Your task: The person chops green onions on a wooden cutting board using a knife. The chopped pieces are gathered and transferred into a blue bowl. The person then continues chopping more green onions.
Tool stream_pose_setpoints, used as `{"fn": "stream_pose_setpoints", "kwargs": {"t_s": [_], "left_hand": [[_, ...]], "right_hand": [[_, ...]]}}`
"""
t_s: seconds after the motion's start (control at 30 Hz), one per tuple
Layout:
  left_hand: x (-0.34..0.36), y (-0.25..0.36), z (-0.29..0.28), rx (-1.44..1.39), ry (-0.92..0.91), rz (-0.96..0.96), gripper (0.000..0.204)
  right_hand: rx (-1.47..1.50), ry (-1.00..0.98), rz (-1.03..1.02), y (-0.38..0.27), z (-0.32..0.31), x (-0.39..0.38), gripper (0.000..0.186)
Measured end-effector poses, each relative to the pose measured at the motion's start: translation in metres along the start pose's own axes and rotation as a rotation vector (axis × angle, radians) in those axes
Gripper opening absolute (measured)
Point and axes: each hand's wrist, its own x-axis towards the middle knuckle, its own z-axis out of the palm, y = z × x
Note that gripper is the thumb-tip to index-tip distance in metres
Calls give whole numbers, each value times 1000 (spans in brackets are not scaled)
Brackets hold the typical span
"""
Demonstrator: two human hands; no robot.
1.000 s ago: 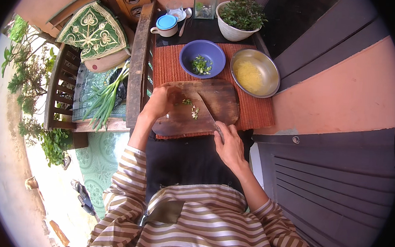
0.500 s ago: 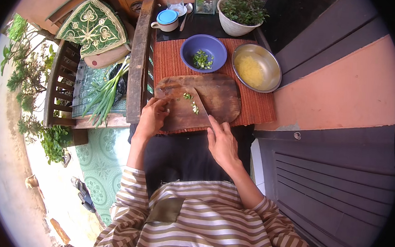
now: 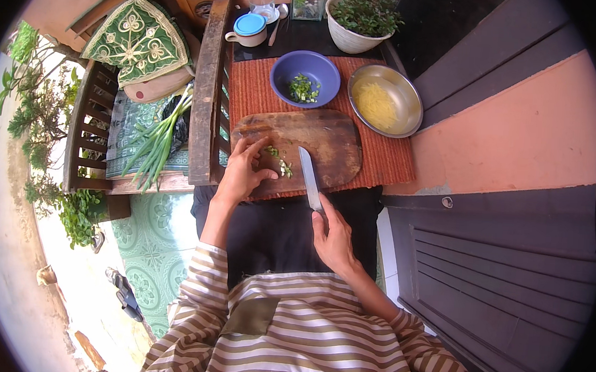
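Observation:
My right hand [image 3: 334, 236] grips the handle of a kitchen knife [image 3: 309, 176], its blade slanting up and away over the near part of a worn wooden cutting board [image 3: 338, 137]. On the board's left half, small chopped spring onion pieces [image 3: 285, 168] lie in a loose scatter. My left hand [image 3: 241, 174] is at the board's left edge, fingers stretched and thumb apart beside the pieces, holding nothing. Beyond the board stands a purple-blue bowl [image 3: 327, 70] with chopped spring onion inside. Right of it, a steel bowl [image 3: 405, 109] contains pale yellow shreds.
An orange-red woven mat [image 3: 249, 87] lies beneath the board and bowls. Farther back are a lidded cup [image 3: 248, 35], a spoon [image 3: 277, 24] and a potted plant [image 3: 363, 19]. Whole spring onions [image 3: 157, 147] rest on a wooden bench at left. A pink wall [image 3: 506, 130] borders the right.
The knife has swung away from the chopped pieces, rightward and nearer to me, with my right hand. My left hand has moved right and its fingers have spread beside the pieces.

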Motion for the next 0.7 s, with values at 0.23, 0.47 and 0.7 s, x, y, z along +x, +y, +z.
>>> {"fn": "stream_pose_setpoints", "kwargs": {"t_s": [0.23,0.47,0.7], "left_hand": [[9,-2,5,41,-17,85,68],[13,-18,16,-128,53,21,42],[14,-13,18,-132,122,-6,30]], "right_hand": [[76,-51,-43,6,42,1,51],[90,-28,-172,-3,51,19,52],[284,-190,16,1,35,31,50]]}}
